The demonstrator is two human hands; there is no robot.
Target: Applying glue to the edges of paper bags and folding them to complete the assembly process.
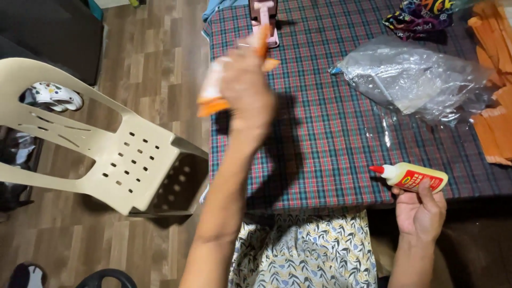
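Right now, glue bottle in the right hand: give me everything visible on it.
The glue bottle is small, pale yellow plastic by the look of it, with a red label and a red pointed nozzle cap that looks closed. It lies nearly horizontal, nozzle pointing left, at the near edge of the plaid tablecloth. The right hand grips it from below, thumb over the label.

A home setting is indicated: a table covered with a plaid tablecloth (330,133), wood-pattern flooring (154,48), a beige plastic chair (122,160) and a patterned clog (56,96) on the floor. Orange paper strips (493,48) are seen on the table.
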